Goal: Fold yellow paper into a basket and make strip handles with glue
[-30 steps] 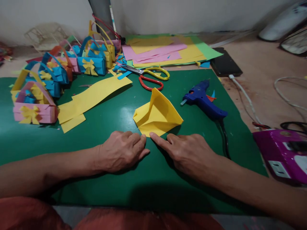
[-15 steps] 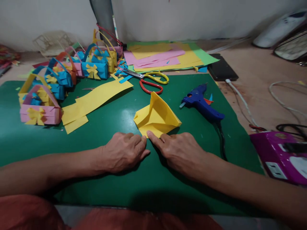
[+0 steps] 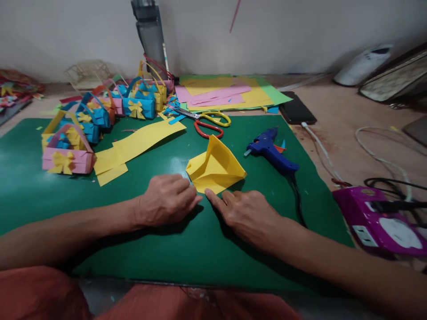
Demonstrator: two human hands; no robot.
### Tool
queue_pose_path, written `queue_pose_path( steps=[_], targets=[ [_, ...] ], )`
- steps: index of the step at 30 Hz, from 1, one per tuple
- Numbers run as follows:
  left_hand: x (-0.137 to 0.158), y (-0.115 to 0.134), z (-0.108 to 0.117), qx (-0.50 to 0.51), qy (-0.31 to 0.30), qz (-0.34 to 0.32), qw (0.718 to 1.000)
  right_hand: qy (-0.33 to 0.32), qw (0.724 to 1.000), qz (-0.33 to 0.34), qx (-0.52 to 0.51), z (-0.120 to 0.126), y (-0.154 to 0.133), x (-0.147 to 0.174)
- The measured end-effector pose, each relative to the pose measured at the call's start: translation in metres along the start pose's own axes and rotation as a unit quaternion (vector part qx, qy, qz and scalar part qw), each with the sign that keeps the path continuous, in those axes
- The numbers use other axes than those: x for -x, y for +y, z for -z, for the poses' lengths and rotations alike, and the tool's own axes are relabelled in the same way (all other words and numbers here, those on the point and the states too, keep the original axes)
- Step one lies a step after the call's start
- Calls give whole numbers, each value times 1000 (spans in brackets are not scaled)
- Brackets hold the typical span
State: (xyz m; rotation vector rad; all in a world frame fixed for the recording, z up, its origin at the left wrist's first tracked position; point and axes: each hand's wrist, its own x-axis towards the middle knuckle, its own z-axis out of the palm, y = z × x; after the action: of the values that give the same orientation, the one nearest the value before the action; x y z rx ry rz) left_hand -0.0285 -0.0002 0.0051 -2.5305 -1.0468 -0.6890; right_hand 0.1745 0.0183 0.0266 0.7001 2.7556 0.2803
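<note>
A partly folded piece of yellow paper point(image 3: 216, 171) lies on the green mat point(image 3: 187, 258), its upper flap standing up in a peak. My right hand point(image 3: 248, 215) presses its stretched index fingertip on the near edge of the paper; its other fingers are bent. Just left of that edge, my left hand point(image 3: 168, 200) is closed with its fingers curled under, and I see nothing in it. Behind the paper lie scissors point(image 3: 210, 124) with one red and one yellow handle. A blue glue gun point(image 3: 271, 151) rests to the right.
Several small paper baskets point(image 3: 68, 158) with bows stand at the left. Yellow paper strips point(image 3: 140, 144) lie beside them. Coloured sheets point(image 3: 230, 91) are stacked at the back, near a black phone point(image 3: 298, 108) on a cable. A purple power box point(image 3: 376, 218) sits at the right.
My left hand has drawn back a little to the left from the paper's near edge. My right index finger stays on the paper. The camera view has tilted slightly up.
</note>
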Motion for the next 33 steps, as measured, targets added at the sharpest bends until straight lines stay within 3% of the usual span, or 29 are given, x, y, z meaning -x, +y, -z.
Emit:
queue_pose_path(
  steps=[3, 6, 12, 18, 21, 25, 27, 30, 33],
  targets=[
    [-4, -27, -7, 9, 24, 112, 993, 1, 1000, 3, 10, -1, 2, 4],
    [-5, -51, -20, 65, -15, 171, 983, 10, 1000, 9, -2, -1, 5, 7],
    [0, -67, -27, 40, -112, 36, 992, 23, 999, -4, -29, -2, 10, 10],
    [0, -69, -24, 76, -121, -28, 989, 77, 994, -9, -72, -6, 16, 10],
    [-2, -67, -23, 105, -128, -39, 985, 106, 990, -37, -86, -12, 18, 7],
    [-5, -61, -19, 102, -139, -31, 985, 163, 976, -121, -80, -20, 21, 3],
    [-6, -58, -17, 97, -133, -34, 986, 160, 974, -150, -65, -21, 24, 1],
    [-6, -51, -16, 112, -108, -40, 987, 148, 974, -156, -74, -21, 32, -2],
    [-5, -42, -16, 149, -82, -38, 985, 187, 966, -142, -111, -24, 38, -4]
  ],
)
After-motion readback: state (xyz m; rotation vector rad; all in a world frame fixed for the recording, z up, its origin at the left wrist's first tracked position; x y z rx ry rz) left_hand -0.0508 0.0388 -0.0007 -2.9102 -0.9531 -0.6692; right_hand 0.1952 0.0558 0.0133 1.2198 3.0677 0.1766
